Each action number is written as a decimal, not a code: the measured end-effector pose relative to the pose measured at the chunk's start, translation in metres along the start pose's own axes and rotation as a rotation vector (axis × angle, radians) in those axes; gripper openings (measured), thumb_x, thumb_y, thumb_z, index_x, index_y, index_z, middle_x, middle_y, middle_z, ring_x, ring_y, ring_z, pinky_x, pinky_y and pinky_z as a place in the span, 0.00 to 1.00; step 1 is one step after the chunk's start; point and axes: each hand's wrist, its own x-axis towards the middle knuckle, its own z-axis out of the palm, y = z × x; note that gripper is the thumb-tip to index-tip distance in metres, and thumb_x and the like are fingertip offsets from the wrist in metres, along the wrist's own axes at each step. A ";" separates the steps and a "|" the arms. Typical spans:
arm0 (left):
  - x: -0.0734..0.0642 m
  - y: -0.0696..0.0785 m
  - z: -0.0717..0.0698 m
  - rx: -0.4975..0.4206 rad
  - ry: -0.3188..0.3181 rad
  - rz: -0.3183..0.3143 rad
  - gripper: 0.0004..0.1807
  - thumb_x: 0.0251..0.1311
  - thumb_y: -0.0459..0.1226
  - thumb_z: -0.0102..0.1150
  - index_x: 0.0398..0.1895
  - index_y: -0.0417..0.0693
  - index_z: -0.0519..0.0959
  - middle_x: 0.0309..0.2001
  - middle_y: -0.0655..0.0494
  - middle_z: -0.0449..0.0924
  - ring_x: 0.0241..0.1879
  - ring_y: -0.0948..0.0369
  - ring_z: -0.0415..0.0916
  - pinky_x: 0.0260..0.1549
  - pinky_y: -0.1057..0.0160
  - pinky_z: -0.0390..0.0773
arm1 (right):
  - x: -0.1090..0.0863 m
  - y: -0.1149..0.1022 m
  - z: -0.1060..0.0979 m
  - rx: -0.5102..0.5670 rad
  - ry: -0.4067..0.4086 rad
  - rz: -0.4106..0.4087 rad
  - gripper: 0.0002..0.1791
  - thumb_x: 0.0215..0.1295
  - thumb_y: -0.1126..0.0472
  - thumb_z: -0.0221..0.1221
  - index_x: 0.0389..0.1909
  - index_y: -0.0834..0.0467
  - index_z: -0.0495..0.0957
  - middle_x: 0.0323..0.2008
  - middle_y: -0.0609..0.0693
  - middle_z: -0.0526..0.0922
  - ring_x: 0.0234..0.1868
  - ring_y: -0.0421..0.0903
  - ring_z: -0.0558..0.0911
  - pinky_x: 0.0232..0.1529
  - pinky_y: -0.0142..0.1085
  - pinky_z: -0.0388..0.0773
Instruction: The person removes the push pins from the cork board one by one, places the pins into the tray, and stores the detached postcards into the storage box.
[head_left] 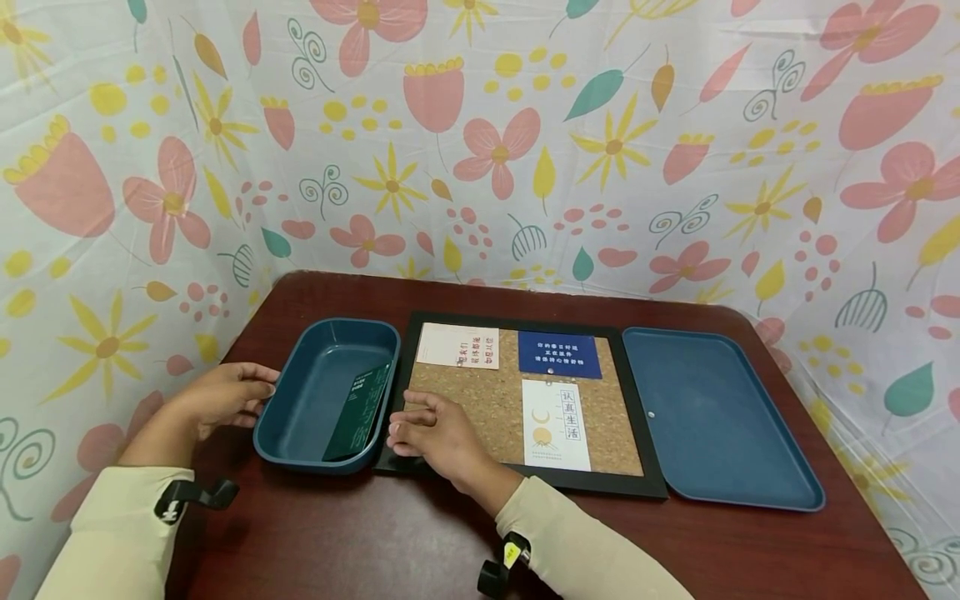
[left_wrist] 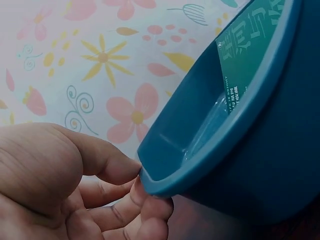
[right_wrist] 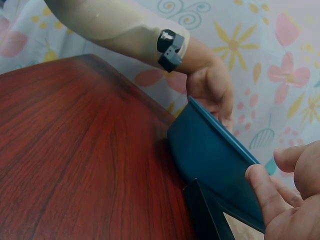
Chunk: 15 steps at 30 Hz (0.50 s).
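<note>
My left hand point(head_left: 228, 398) pinches the left rim of a deep blue plastic bin point(head_left: 300, 400); in the left wrist view the thumb point(left_wrist: 117, 167) lies at the rim with the fingers curled beneath it. Inside the bin a dark green card point(head_left: 358, 412) with pale print leans against the right wall. My right hand point(head_left: 438, 437) hovers by the bin's right side, over the left edge of a black-framed cork board point(head_left: 480, 408). Its thumb and index finger are apart, with the fingertips close to the bin's rim in the right wrist view.
Pinned on the cork are a white card with red print point(head_left: 457, 345), a blue card point(head_left: 559, 354) and a white card with a moon drawing point(head_left: 555, 425). A flat blue tray point(head_left: 720, 417) lies right of the board. A floral curtain point(head_left: 525, 150) surrounds the brown table point(head_left: 360, 533).
</note>
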 end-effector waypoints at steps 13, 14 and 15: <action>-0.002 0.015 0.010 0.210 0.136 0.049 0.25 0.81 0.40 0.44 0.68 0.27 0.64 0.46 0.40 0.76 0.38 0.51 0.76 0.34 0.55 0.81 | 0.001 0.004 -0.010 0.008 0.020 -0.015 0.30 0.66 0.78 0.61 0.69 0.73 0.67 0.52 0.72 0.81 0.38 0.58 0.89 0.41 0.43 0.86; -0.002 0.017 0.011 0.263 0.169 0.077 0.25 0.81 0.41 0.45 0.68 0.27 0.65 0.47 0.38 0.76 0.39 0.50 0.77 0.34 0.54 0.80 | 0.001 0.004 -0.011 0.008 0.024 -0.016 0.31 0.65 0.78 0.61 0.69 0.73 0.67 0.52 0.72 0.81 0.39 0.60 0.89 0.41 0.44 0.86; -0.002 0.019 0.013 0.311 0.207 0.103 0.25 0.80 0.41 0.46 0.67 0.27 0.66 0.48 0.35 0.76 0.40 0.48 0.77 0.35 0.53 0.80 | 0.001 0.004 -0.012 0.013 0.025 -0.016 0.31 0.65 0.78 0.61 0.69 0.73 0.67 0.52 0.72 0.81 0.39 0.62 0.88 0.42 0.45 0.86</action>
